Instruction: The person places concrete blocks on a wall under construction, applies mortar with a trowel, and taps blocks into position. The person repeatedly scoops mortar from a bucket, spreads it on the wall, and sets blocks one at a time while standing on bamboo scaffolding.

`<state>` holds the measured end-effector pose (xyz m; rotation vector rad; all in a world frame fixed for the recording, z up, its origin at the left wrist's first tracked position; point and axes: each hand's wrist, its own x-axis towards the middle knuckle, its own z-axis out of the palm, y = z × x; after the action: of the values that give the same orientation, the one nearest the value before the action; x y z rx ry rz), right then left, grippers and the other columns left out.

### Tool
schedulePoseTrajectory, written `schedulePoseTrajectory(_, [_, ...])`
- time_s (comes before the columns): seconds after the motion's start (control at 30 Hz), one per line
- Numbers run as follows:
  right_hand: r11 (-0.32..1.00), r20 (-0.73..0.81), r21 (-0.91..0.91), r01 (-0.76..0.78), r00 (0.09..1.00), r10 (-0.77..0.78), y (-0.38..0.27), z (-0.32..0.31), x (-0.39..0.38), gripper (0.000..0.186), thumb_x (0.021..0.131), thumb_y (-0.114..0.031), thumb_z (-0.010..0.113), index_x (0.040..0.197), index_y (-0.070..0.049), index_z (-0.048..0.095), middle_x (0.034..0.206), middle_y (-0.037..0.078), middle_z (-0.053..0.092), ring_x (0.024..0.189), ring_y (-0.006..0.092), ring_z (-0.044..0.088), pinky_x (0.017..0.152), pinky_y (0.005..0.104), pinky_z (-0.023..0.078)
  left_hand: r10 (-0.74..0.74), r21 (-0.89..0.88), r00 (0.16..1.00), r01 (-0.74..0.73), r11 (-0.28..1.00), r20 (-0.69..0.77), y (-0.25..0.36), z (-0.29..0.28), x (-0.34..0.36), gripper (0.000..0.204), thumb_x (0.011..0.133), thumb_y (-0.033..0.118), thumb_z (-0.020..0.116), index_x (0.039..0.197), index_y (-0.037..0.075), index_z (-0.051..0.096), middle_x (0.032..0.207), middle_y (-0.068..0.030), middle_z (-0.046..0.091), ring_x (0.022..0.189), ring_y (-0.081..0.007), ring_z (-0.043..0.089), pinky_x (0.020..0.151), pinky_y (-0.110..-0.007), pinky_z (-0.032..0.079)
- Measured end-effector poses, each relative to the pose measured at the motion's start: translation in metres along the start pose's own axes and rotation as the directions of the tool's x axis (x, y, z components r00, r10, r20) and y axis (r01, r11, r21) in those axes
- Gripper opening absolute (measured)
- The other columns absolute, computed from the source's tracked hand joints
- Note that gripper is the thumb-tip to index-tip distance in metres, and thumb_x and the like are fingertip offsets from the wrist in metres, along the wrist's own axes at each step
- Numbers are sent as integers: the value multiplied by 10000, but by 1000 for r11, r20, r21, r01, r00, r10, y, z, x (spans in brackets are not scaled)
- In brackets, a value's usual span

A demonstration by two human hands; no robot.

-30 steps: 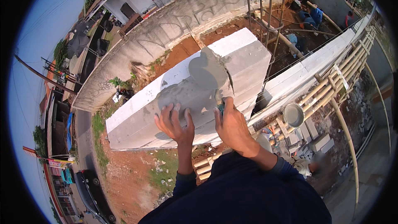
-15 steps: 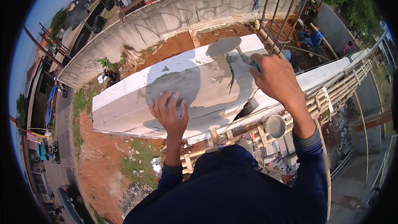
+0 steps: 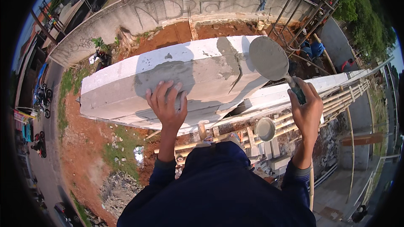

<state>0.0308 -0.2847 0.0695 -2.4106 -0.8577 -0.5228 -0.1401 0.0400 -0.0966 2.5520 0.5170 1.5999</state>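
Note:
My left hand is open, its fingers spread over the grey side of a pale block wall. The fingertips appear to rest on that side, beside a broad dark shadow. My right hand is closed around the green handle of a trowel. Its round, grey-coated blade stands beyond the wall's right end, clear of my left hand. Wet-looking mortar streaks the wall's white top and side, near a dark crack running down the side.
Below the wall, a round bucket stands by bamboo scaffold poles. Grey blocks and rubble lie beneath. Metal scaffolding rises at the far right. A long graffitied wall spans the back, with a road at left.
My right hand has drawn the trowel off the wall's top, rightward and nearer me, and its blade now faces up toward view. My left hand stays on the wall. The view has shifted.

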Motion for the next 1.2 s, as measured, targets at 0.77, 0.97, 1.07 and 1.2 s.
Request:
schedulePoseTrajectory(0.77, [984,-153,-124,126,978,-145,-19,39,2,389,816,-28,792,1186,-147,773,976,49,690,793,280,707,659,394,560,35,50,999,-37,998,28,-3,0,-1,482,845,126,858,1295,142,686,1385,-67,620,1377,-326,560,1230,-640,264])
schedulePoseTrajectory(0.97, [995,-277,4,101,956,-96,-11,58,-5,426,798,-12,809,1203,-138,762,998,63,688,821,285,708,692,396,554,39,38,999,-40,998,24,-2,-1,-1,503,828,105,858,1299,138,686,1369,-72,622,1374,-332,555,1230,-632,278])
schedulePoseTrajectory(1.07, [999,-207,0,45,977,-44,-8,62,-8,421,797,-17,813,1198,-131,761,991,58,682,811,291,703,690,399,551,39,38,999,-40,998,27,-1,-3,-1,513,821,94,859,1302,138,684,1367,-75,623,1377,-333,550,1232,-625,280])
schedulePoseTrajectory(1.2, [997,-286,18,78,956,-70,-5,69,-12,416,796,-15,815,1195,-121,757,992,61,677,807,293,701,690,403,548,47,43,999,-48,998,16,0,-1,0,523,817,88,860,1306,138,681,1370,-78,621,1379,-334,547,1232,-624,277])
